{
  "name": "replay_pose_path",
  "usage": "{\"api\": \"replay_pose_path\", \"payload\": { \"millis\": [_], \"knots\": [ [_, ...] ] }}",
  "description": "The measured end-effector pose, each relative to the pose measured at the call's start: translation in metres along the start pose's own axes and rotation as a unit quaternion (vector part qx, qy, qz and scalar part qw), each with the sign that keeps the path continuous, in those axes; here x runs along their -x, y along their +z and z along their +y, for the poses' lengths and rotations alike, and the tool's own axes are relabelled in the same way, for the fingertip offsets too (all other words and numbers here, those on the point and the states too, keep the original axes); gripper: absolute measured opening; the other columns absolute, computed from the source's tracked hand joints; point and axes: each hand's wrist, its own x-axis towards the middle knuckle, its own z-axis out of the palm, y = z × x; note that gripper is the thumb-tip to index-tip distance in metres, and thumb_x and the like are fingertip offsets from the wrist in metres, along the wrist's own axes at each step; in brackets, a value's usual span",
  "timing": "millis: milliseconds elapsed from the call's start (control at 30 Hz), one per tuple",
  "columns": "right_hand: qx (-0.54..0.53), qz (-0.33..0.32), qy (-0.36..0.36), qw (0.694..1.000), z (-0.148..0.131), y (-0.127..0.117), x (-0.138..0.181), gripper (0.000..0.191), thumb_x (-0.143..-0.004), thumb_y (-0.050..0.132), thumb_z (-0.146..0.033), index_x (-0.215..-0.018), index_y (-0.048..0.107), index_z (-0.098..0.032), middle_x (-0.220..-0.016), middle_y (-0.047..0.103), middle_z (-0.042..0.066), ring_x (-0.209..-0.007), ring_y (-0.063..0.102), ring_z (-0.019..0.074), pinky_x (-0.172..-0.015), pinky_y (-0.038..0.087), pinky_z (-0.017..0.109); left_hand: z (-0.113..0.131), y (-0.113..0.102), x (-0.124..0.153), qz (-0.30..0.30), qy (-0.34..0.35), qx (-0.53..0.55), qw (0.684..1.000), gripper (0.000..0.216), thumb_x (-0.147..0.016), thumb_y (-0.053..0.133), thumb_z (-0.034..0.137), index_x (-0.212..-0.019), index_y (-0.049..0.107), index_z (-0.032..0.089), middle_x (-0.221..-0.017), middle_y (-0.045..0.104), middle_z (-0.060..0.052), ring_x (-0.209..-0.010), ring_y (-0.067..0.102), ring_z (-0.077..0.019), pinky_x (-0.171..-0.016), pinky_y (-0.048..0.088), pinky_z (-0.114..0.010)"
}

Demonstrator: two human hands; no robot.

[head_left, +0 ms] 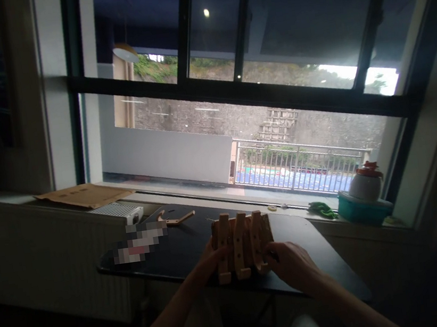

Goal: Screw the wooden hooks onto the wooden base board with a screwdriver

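A wooden rack with three upright pegs (240, 243) stands on edge on the dark table (182, 254). My left hand (210, 264) grips its left side, fingers curled round the edge. My right hand (292, 264) holds its right lower side, fingers closed on the wood. A loose wooden hook piece (175, 220) lies on the table farther back left, apart from both hands.
A blurred flat item (140, 243) lies on the table's left part. On the windowsill sit a brown envelope (83, 195), a white device (122, 211), a green thing (321, 209) and a teal tub with a white pot (364, 200). A radiator stands below left.
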Motion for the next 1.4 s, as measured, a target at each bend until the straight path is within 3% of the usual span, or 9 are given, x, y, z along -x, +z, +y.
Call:
{"api": "replay_pose_path", "payload": {
  "millis": [133, 300, 467, 700, 867, 1000, 1100, 1267, 1400],
  "knots": [
    [0.045, -0.016, -0.062, 0.997, -0.009, -0.014, -0.002, 0.026, -0.079, 0.052, -0.013, -0.101, 0.063, -0.022, -0.092, 0.068, 0.006, -0.079, 0.063, 0.0203, -0.060, 0.037, 0.026, -0.001, -0.001, -0.001, -0.004, 0.005, -0.004, 1.000, 0.049, -0.067, 0.070, 0.030, -0.112, 0.057, 0.016, -0.106, 0.067, -0.008, -0.100, 0.061, -0.0301, -0.079, 0.051, -0.036],
    [0.079, -0.055, -0.103, 0.990, -0.017, -0.014, -0.006, 0.025, -0.078, 0.048, -0.002, -0.089, 0.066, -0.015, -0.092, 0.067, 0.011, -0.082, 0.062, 0.0215, -0.064, 0.039, 0.028, -0.004, -0.001, -0.004, -0.002, 0.001, -0.001, 1.000, 0.049, -0.065, 0.071, 0.032, -0.109, 0.059, 0.015, -0.103, 0.068, -0.009, -0.097, 0.062, -0.0303, -0.077, 0.052, -0.036],
    [0.042, -0.039, -0.037, 0.998, -0.010, -0.005, -0.005, 0.020, -0.082, 0.048, -0.014, -0.087, 0.067, -0.017, -0.088, 0.069, 0.008, -0.079, 0.063, 0.0212, -0.063, 0.040, 0.027, -0.006, -0.002, -0.004, 0.010, 0.004, -0.002, 1.000, 0.052, -0.063, 0.073, 0.032, -0.109, 0.057, 0.014, -0.101, 0.068, -0.008, -0.098, 0.061, -0.0310, -0.079, 0.051, -0.037],
    [-0.021, -0.009, 0.042, 0.999, 0.006, 0.006, -0.004, 0.029, -0.088, 0.039, -0.029, -0.095, 0.067, -0.024, -0.082, 0.070, 0.001, -0.074, 0.064, 0.0156, -0.056, 0.038, 0.022, -0.003, 0.000, -0.003, 0.013, 0.005, -0.003, 1.000, 0.049, -0.063, 0.072, 0.032, -0.108, 0.058, 0.014, -0.102, 0.068, -0.009, -0.096, 0.062, -0.0306, -0.077, 0.051, -0.036],
    [0.013, -0.006, -0.031, 0.999, 0.000, -0.007, -0.001, 0.028, -0.081, 0.047, -0.016, -0.105, 0.060, -0.024, -0.092, 0.068, 0.002, -0.079, 0.063, 0.0176, -0.059, 0.037, 0.024, -0.006, -0.001, -0.004, 0.012, 0.011, -0.010, 1.000, 0.046, -0.065, 0.070, 0.032, -0.107, 0.059, 0.015, -0.107, 0.066, -0.009, -0.096, 0.062, -0.0298, -0.076, 0.052, -0.035],
    [0.061, -0.037, -0.109, 0.991, -0.004, -0.009, 0.001, 0.029, -0.079, 0.045, -0.003, -0.095, 0.063, -0.018, -0.098, 0.065, 0.009, -0.085, 0.061, 0.0199, -0.065, 0.038, 0.027, -0.008, -0.002, -0.004, 0.014, 0.013, -0.011, 1.000, 0.045, -0.066, 0.070, 0.031, -0.106, 0.059, 0.015, -0.103, 0.067, -0.009, -0.095, 0.062, -0.0298, -0.077, 0.052, -0.036],
    [0.074, -0.054, -0.127, 0.988, -0.006, -0.005, 0.000, 0.027, -0.079, 0.046, -0.002, -0.094, 0.065, -0.015, -0.095, 0.066, 0.011, -0.085, 0.061, 0.0218, -0.067, 0.039, 0.029, -0.009, -0.002, -0.005, 0.020, 0.010, -0.010, 1.000, 0.047, -0.064, 0.071, 0.031, -0.107, 0.057, 0.015, -0.100, 0.068, -0.008, -0.095, 0.062, -0.0302, -0.076, 0.051, -0.037],
    [0.040, -0.034, -0.056, 0.997, -0.005, 0.001, -0.004, 0.021, -0.083, 0.047, -0.015, -0.086, 0.067, -0.018, -0.087, 0.069, 0.007, -0.079, 0.063, 0.0203, -0.063, 0.039, 0.027, -0.008, -0.002, -0.005, 0.022, 0.010, -0.012, 1.000, 0.051, -0.063, 0.072, 0.031, -0.109, 0.056, 0.014, -0.099, 0.068, -0.008, -0.094, 0.062, -0.0298, -0.077, 0.051, -0.036],
    [-0.002, -0.006, 0.024, 1.000, -0.001, 0.009, -0.006, 0.025, -0.085, 0.044, -0.026, -0.097, 0.066, -0.026, -0.089, 0.071, 0.001, -0.083, 0.064, 0.0178, -0.061, 0.039, 0.024, -0.007, -0.002, -0.004, 0.027, 0.012, -0.015, 0.999, 0.051, -0.063, 0.072, 0.031, -0.108, 0.056, 0.014, -0.096, 0.069, -0.007, -0.094, 0.062, -0.0298, -0.077, 0.051, -0.037]
  ]
}}
